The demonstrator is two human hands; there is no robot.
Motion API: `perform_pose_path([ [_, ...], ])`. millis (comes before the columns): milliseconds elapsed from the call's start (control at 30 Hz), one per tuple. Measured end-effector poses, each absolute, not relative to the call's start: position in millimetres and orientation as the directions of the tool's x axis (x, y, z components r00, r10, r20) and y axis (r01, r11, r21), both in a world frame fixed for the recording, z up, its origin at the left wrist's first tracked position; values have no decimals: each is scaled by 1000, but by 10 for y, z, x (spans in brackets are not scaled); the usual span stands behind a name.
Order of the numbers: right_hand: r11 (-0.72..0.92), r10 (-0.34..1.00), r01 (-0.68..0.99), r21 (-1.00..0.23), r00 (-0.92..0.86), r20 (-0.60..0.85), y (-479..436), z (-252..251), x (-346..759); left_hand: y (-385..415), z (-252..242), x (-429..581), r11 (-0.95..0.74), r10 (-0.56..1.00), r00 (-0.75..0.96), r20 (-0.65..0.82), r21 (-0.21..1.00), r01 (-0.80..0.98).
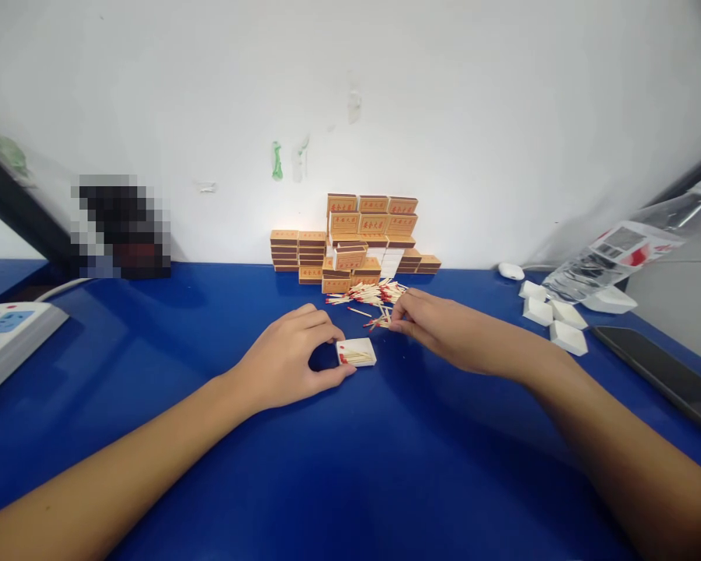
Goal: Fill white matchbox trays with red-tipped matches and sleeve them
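Note:
My left hand (295,354) grips the left end of a small white matchbox tray (369,347) between thumb and fingers. Several red-tipped matches (356,358) lie in that tray. Just behind it, at the near edge of a loose pile of matches (374,293), the fingers of my right hand (424,319) are pinched together at a few scattered matches; whether a match is between the fingertips is too small to tell. Stacked orange-brown matchboxes (372,224) stand behind the pile against the wall.
On the right are several white trays (568,337), a white earphone case (511,271), a clear plastic bottle (619,249) and a black phone (666,374). A power strip (12,335) lies at the left, with a pixelated dark object behind it. The table (327,483) is blue.

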State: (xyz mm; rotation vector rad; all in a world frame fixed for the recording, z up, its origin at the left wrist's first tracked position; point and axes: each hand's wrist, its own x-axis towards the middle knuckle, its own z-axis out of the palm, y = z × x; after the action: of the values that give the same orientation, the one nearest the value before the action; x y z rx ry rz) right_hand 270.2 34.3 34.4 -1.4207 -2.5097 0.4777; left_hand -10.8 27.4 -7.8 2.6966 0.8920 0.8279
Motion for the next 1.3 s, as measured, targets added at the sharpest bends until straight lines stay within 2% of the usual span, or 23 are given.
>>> perform_pose_path([
  [267, 494, 815, 749, -441, -575, -65, 223, 411, 2552, 268, -89, -104, -806, 591, 664, 457, 340, 484],
  [500, 465, 847, 812, -352, -524, -90, 238, 357, 2589, 274, -61, -104, -799, 601, 671, 434, 347, 491],
  [933, 480, 805, 807, -345, -561, -192, 225, 349, 2591, 268, -63, -121, -799, 601, 678, 423, 354, 487],
  [1033, 472, 821, 809, -350, -548, -160, 220, 409, 2644, 264, -62, -116, -797, 603, 675, 426, 346, 495],
  [1200, 513, 825, 752, -413, -565, -3, 163, 438, 2530, 249, -62, -87, -810, 586, 683, 435, 344, 476],
  [1300, 577, 796, 742, -340, -604, 35, 86, 345, 2360, 240, -65, -74, -820, 571, 687, 450, 340, 460],
])
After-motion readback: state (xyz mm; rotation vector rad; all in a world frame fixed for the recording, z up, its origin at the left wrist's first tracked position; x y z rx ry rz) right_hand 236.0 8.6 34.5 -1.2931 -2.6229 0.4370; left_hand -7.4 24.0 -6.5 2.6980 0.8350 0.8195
